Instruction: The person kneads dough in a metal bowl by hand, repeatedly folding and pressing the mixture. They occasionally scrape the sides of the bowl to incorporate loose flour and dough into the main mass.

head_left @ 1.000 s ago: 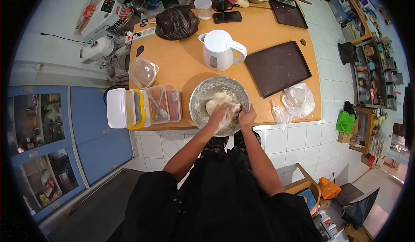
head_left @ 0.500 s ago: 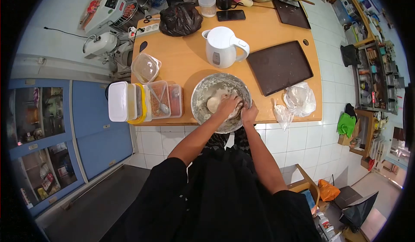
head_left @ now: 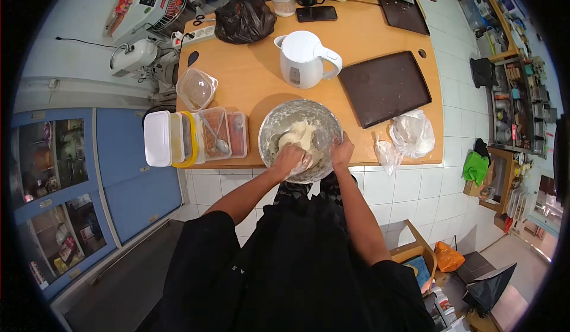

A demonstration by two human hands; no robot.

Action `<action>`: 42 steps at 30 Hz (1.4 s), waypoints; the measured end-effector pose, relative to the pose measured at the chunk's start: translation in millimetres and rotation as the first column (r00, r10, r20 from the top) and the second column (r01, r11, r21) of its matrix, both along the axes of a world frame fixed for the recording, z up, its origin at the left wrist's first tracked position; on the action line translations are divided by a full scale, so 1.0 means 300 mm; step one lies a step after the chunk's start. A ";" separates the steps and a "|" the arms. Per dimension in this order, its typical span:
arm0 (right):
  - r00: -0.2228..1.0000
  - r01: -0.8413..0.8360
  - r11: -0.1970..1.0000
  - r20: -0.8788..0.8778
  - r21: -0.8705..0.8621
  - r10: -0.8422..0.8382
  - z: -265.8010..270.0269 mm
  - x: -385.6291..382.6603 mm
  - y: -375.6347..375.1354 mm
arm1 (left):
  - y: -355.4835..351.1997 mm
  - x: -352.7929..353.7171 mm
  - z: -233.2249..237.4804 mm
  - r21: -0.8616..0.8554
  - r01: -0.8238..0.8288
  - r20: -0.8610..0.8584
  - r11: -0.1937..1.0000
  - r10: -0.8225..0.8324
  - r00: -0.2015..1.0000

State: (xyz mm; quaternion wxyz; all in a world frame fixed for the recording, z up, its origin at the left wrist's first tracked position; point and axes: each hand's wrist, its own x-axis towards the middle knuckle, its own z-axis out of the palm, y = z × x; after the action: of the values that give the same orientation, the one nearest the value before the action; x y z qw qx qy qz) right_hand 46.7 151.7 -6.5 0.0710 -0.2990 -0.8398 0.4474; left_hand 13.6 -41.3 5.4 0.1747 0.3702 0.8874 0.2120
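A metal mixing bowl (head_left: 268, 121), its inner wall smeared with flour and dough, sits at the table's front edge. Inside it lies pale, sticky dough (head_left: 304, 131), stretched toward the far side. My left hand (head_left: 290, 159) is in the near part of the bowl, its fingers closed on the dough; the fingertips are partly hidden. At the right side, my right hand (head_left: 342, 153) grips the bowl's rim. Just beyond the bowl stands a white electric kettle (head_left: 301, 59).
Stacked plastic containers (head_left: 215, 133) stand left of the bowl. On the right are a dark baking tray (head_left: 386, 89) and plastic bags (head_left: 412, 135) of white contents. A black plastic bag (head_left: 244, 20), a phone (head_left: 316, 14) and a lidded jar (head_left: 282, 1) sit farther back on the table (head_left: 237, 83).
My left hand has drawn back toward me and left inside the bowl, and the dough is now pulled out longer. My right hand stays on the rim.
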 end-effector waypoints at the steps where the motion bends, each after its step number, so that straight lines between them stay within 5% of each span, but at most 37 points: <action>1: 1.000 -0.006 1.000 -0.012 -0.002 0.006 0.005 -0.003 -0.003 | 0.027 0.006 0.005 -0.182 -0.052 -0.010 0.982 0.052 0.999; 4: 0.999 -0.013 1.000 -0.037 0.011 0.014 0.003 -0.002 -0.004 | 0.105 0.008 -0.105 -0.312 -0.301 -0.107 0.901 0.282 0.954; 10: 0.999 -0.028 0.997 -0.044 -0.077 0.025 -0.030 0.020 0.008 | 0.168 -0.037 -0.193 -0.071 -0.262 -0.400 0.963 0.213 0.892; 13: 1.000 -0.010 0.997 -0.020 -0.077 0.009 -0.046 0.018 0.015 | 0.204 -0.081 -0.179 -0.215 -0.233 -0.216 0.948 0.187 0.958; 16: 0.999 -0.025 0.999 -0.044 -0.025 0.024 -0.032 0.019 0.006 | 0.247 -0.101 -0.184 -0.136 -0.447 -0.428 0.884 0.355 0.831; 19: 0.998 0.010 1.000 -0.055 0.013 -0.009 -0.009 0.015 0.001 | 0.287 -0.114 -0.210 -0.006 -0.657 -0.426 0.754 0.592 0.684; 24: 0.996 0.090 0.989 -0.026 0.117 -0.088 -0.012 0.011 -0.033 | 0.315 -0.087 -0.251 -0.076 -0.820 -0.266 0.567 0.782 0.564; 27: 0.990 0.132 0.988 0.030 0.081 -0.135 0.027 0.008 -0.050 | 0.316 -0.050 -0.102 -0.130 -0.773 -0.182 0.621 0.752 0.634; 30: 0.987 0.153 0.974 0.020 0.166 -0.158 -0.014 0.021 -0.060 | 0.280 -0.021 -0.127 -0.218 -0.667 -0.143 0.712 0.653 0.744; 36: 0.992 0.122 0.990 -0.005 0.071 -0.122 0.003 0.016 -0.039 | 0.204 0.089 -0.176 0.064 -0.622 -0.163 0.781 0.623 0.765; 42: 0.993 0.086 0.988 0.065 0.127 -0.095 0.003 0.011 -0.020 | 0.147 0.121 -0.068 0.163 -0.492 0.009 0.855 0.497 0.868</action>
State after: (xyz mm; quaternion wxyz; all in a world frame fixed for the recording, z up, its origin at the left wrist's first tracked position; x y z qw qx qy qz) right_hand 50.0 145.7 -5.7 0.0798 -0.3475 -0.8535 0.3801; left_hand 50.0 2.7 -14.9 0.0696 0.1460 0.9355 0.3141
